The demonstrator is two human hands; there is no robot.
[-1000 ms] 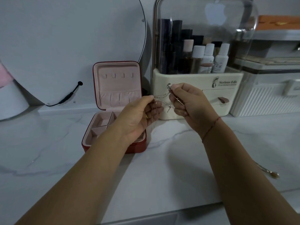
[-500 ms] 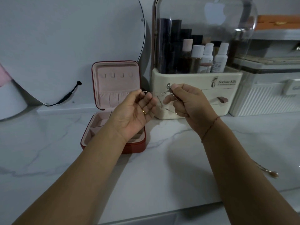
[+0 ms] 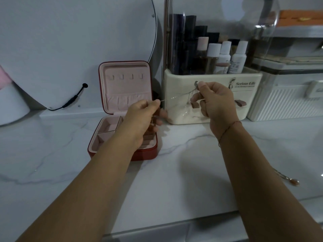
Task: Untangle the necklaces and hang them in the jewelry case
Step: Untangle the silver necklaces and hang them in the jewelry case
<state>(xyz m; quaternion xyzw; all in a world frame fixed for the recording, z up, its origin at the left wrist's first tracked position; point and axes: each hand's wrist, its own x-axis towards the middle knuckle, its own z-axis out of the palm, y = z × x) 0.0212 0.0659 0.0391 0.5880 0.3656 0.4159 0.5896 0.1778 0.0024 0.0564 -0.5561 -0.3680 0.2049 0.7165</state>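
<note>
Two pinches: my left hand and right hand stretch the necklaces; pulling harder could knot them tighter

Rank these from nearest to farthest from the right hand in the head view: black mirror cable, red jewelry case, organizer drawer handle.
1. drawer handle, just right of the right hand.
2. red jewelry case, open, off to its left.
3. black mirror cable, farthest left, by the mirror's edge.
</note>
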